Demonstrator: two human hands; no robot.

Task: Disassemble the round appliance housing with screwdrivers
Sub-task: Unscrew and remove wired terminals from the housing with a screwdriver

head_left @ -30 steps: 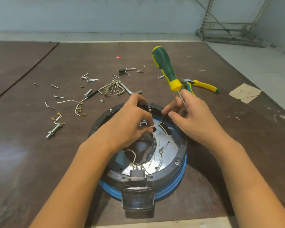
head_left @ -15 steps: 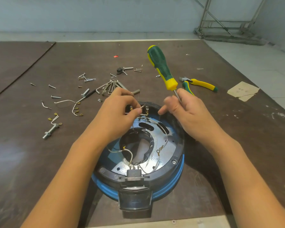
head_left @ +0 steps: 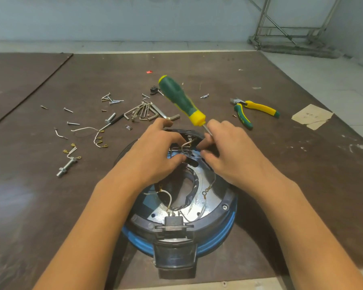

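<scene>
The round appliance housing [head_left: 216, 227] (blue-banded, with a shiny plate inside) is set on the dark board [head_left: 50, 206], close to its near edge. At its far rim, a bundle of wires [head_left: 184, 146] is pinched between the curled fingers and thumb of the left hand [head_left: 155, 151]. A green and yellow screwdriver [head_left: 180, 99] is gripped at its shaft by the right hand [head_left: 233, 151], handle tilted up and leftward. Pliers [head_left: 254, 109] and hex keys [head_left: 144, 113] are laid beyond.

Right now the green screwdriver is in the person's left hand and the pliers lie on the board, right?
No: the head view shows the screwdriver in the right hand instead. The pliers do lie on the board.
</scene>
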